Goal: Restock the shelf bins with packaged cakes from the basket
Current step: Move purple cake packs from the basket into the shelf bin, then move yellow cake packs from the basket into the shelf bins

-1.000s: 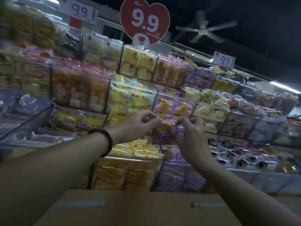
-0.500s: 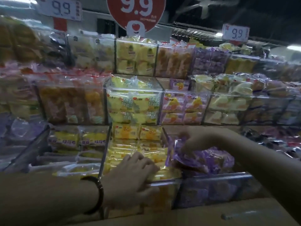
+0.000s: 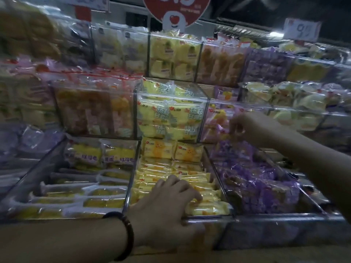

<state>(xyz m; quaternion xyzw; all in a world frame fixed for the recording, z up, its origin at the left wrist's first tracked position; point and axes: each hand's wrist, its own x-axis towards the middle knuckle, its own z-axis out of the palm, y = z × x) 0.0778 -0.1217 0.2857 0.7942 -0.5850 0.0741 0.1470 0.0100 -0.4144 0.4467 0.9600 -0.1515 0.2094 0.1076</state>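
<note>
At the purple bin's (image 3: 275, 217) rear, the right grip (image 3: 245, 126) is apparently pinching a purple cake's (image 3: 232, 149) wrapper, with the cake hanging just below it over the pile. Left grip (image 3: 171, 204) is resting loosely on yellow cakes (image 3: 171, 168) alongside — gripping nothing.

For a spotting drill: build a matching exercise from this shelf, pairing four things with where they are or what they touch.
1 left hand
2 right hand
3 dark bracelet
4 red heart sign

A above the top bins
B rests on yellow packaged cakes
C pinches a purple packaged cake
D worn behind the left hand

Pairs: 1-B, 2-C, 3-D, 4-A
</note>
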